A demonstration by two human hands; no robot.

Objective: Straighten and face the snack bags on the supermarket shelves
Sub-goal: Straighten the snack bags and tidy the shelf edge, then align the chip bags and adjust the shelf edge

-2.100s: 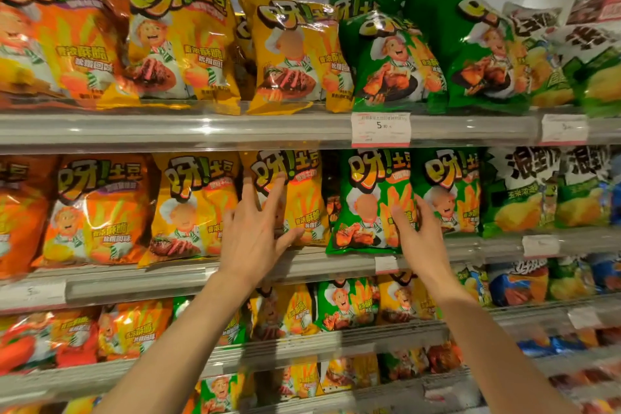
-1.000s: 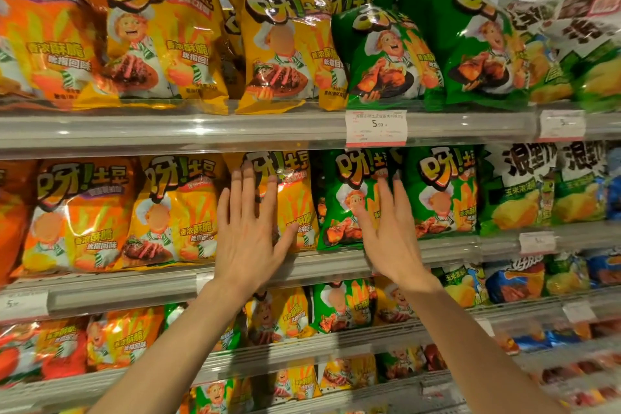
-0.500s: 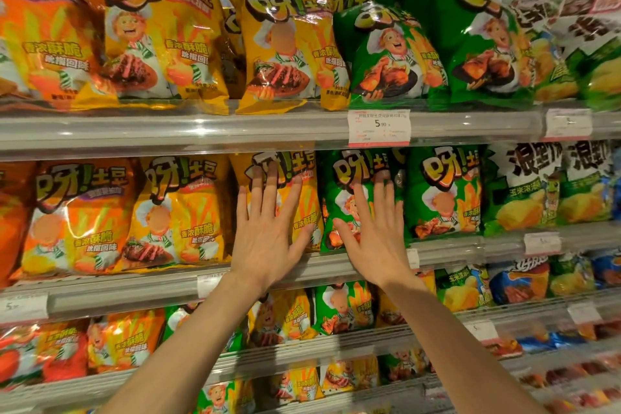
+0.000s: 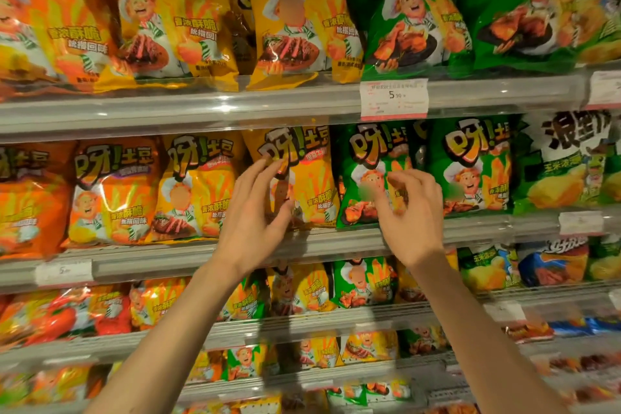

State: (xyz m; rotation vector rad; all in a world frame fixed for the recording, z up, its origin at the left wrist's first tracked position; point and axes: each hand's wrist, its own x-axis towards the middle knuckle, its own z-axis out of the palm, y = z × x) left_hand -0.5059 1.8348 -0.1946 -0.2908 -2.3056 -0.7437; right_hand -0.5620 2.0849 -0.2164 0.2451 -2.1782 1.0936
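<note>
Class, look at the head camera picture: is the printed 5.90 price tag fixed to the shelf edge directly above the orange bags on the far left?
No, the price tag sits on the upper shelf edge towards the right, beneath a green bag.

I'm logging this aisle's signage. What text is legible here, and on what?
"呀!土豆": logo on the yellow bag and green bag on the middle shelf, and their neighbours.
"香浓酥脆": upper yellow bag.
"5.90": white price tag; its small print is unreadable.
Other tags: blurred.
</note>
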